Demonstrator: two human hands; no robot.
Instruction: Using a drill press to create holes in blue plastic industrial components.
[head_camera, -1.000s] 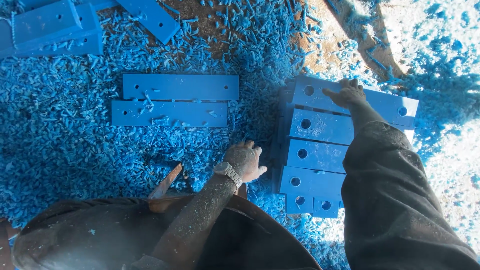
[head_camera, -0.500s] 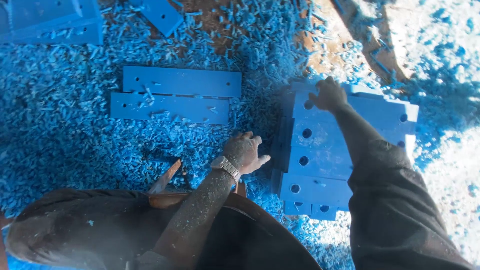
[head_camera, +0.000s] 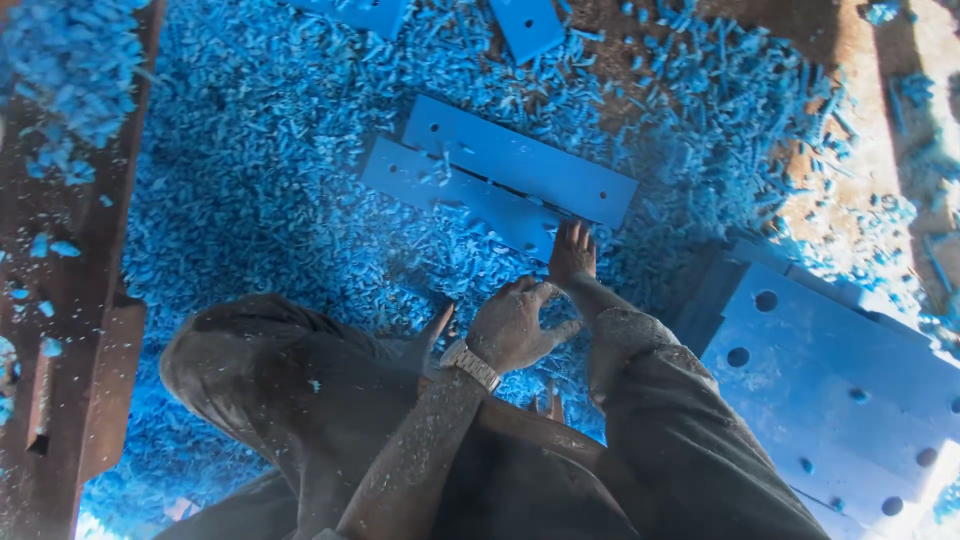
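The right hand (head_camera: 573, 252) is reaching far forward with its fingers stretched flat and together, the fingertips touching the near right edge of the lower of two long blue plates (head_camera: 505, 178); it is gripping nothing. The left hand (head_camera: 516, 325) is hovering just nearer, wearing a metal wristwatch (head_camera: 470, 365), its fingers spread wide and loosely curled, holding nothing. The two plates are lying side by side and overlapping, tilted across the middle of the scene, on a thick bed of blue shavings (head_camera: 260, 220) that is covering the floor; both are showing small drilled holes. To the right, a stack of wider blue plates (head_camera: 830, 390) with larger round holes is sitting near the person's right sleeve. At the far edge, two more blue pieces (head_camera: 525, 25) are lying partly out of view. On the left, a rusty brown metal beam (head_camera: 70, 300) is running from near to far, dusted with blue chips. Bare brown ground is showing at the far right.
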